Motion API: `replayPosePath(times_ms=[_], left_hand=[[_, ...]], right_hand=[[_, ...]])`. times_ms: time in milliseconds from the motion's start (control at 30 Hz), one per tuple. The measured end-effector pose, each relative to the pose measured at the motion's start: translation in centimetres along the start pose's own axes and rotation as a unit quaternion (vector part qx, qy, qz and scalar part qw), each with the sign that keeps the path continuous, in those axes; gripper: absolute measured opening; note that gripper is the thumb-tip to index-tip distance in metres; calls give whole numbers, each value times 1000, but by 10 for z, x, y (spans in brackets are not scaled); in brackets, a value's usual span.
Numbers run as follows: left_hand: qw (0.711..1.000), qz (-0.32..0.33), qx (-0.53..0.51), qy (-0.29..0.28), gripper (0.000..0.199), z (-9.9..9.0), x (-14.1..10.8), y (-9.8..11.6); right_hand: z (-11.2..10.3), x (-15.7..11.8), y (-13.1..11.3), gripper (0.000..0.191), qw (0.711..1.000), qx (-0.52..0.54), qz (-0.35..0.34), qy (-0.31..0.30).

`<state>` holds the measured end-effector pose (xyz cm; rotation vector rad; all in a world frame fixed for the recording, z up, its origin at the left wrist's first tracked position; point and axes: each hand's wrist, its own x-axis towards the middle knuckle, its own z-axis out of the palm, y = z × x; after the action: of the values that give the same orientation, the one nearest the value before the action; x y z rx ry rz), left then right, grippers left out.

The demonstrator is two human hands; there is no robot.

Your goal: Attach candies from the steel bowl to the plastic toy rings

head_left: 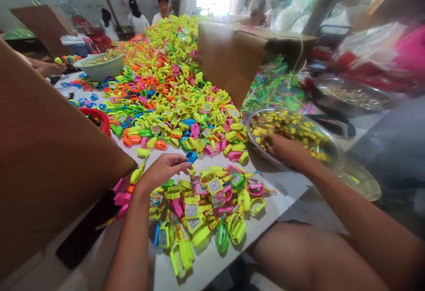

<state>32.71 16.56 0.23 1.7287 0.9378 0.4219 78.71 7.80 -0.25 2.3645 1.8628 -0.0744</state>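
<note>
Between the thumb and fingers of my left hand point(166, 167) is a blue plastic piece point(191, 157), held over the white tabletop point(279, 193). My right hand point(280, 147) reaches into a metal bowl point(338, 154) of small yellow and red pieces point(299, 132); its fingertips are partly hidden among them. Below my left hand lies a smaller heap of yellow, pink and green plastic toys point(199, 211), some with small maze-like squares and yellow sticks. Beyond it rises a large pile of similar colourful pieces point(175, 87).
A cardboard box point(49, 162) stands close on the left, with a dark flat object point(83, 229) beside it. Another box point(229, 56) sits behind the bowl. A red basin point(106, 120), a white bowl point(99, 66) and a second metal bowl point(353, 94) are farther off. People are at the back.
</note>
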Motion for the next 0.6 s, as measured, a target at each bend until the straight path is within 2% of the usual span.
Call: replayPosePath(times_ms=[167, 300, 400, 500, 567, 600], left_hand=[[983, 88, -162, 2, 28, 15, -5, 27], [957, 109, -269, 2, 30, 29, -3, 38], [923, 115, -366, 28, 30, 39, -1, 48], [875, 83, -474, 60, 32, 48, -2, 62], [847, 62, -523, 73, 30, 54, -3, 71], [836, 59, -541, 77, 29, 58, -4, 74]], right_hand=[[-5, -6, 1, 26, 998, -36, 32, -43], [-19, -18, 6, 32, 996, -49, 76, -20], [-32, -29, 5, 36, 994, -48, 100, 10], [-46, -46, -16, 37, 995, 56, 47, 73], [-58, -62, -45, 36, 974, 187, -25, 122], [-65, -71, -62, 33, 958, 249, -65, 128]])
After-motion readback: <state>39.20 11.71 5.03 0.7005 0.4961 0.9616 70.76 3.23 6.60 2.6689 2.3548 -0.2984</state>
